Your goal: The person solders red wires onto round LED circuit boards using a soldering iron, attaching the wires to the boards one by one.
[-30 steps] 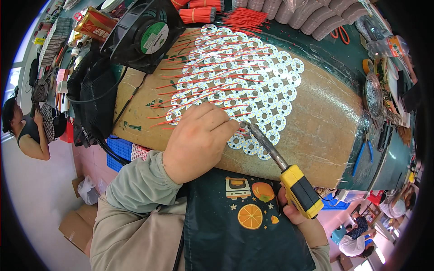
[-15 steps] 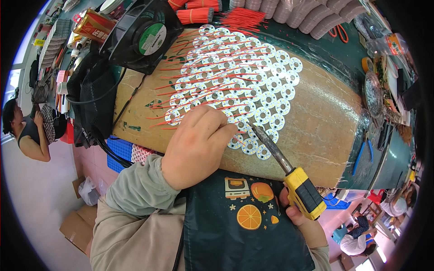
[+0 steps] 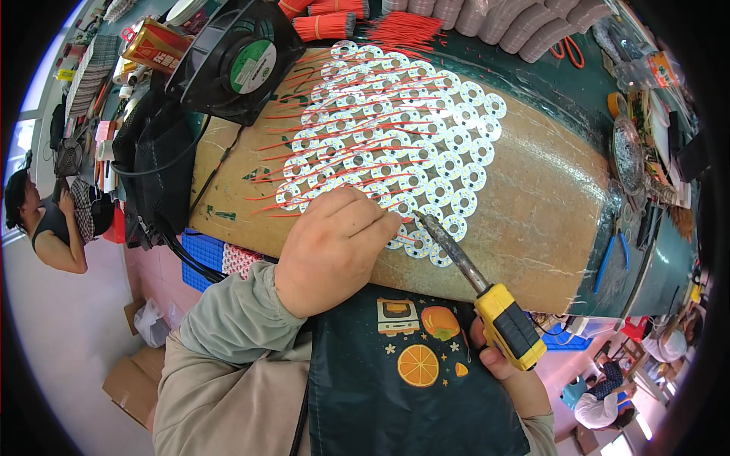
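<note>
My left hand [image 3: 331, 254] is closed in a pinch over the lower left of a sheet of round white circuit boards [image 3: 458, 140]. A thin red wire [image 3: 406, 220] shows at its fingertips; most of what the fingers hold is hidden. My right hand [image 3: 496, 359] is wrapped around the yellow and black handle of a soldering iron [image 3: 511, 327]. The iron slants up and left, its tip at a board in the lower rows, just right of the left fingertips. Several red wires lie across the boards and stick out past their left side.
The boards lie on a worn brown panel [image 3: 532, 205]. A black fan [image 3: 236, 61] stands at the upper left. Bundles of red wires [image 3: 325, 26] and stacked grey discs [image 3: 525, 30] line the back. Blue-handled pliers [image 3: 606, 262] lie at right. Other people sit at both sides.
The soldering iron has shifted very slightly left, its tip staying near the left fingertips. My left hand keeps its pinch in almost the same place.
</note>
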Tool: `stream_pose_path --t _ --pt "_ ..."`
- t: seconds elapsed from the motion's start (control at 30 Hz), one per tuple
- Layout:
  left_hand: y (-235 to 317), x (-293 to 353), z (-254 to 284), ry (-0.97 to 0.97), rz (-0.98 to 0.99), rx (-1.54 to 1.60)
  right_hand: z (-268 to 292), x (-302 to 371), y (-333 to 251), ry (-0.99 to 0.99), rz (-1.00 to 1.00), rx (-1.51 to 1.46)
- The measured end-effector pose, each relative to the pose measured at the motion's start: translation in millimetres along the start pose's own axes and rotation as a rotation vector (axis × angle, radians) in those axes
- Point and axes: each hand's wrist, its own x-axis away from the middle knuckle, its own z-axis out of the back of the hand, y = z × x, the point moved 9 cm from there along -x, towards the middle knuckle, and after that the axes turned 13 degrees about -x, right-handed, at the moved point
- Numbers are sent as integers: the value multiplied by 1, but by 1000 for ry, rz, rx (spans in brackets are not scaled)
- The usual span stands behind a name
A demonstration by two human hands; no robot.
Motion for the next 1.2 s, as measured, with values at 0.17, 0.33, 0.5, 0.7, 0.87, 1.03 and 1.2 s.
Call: stream_pose_path --t 0.17,0.33,0.5,0.7,0.87,1.03,1.2 --pt "-1 0 0 17 19 4 -1 0 2 -22 -12 -7" --pt "-3 0 2 33 43 32 -2 0 3 -18 13 18" --pt "-4 0 4 53 61 58 -1 0 2 -2 25 15" --pt "-5 -1 2 27 71 25 -1 0 0 -9 27 45" --pt "-5 -1 1 24 72 23 -3 -3 -1 -27 9 20" --pt "-5 0 0 16 61 34 -2 -3 -4 -12 29 59" --pt "-10 0 2 12 66 86 -3 -3 -5 -37 6 85"
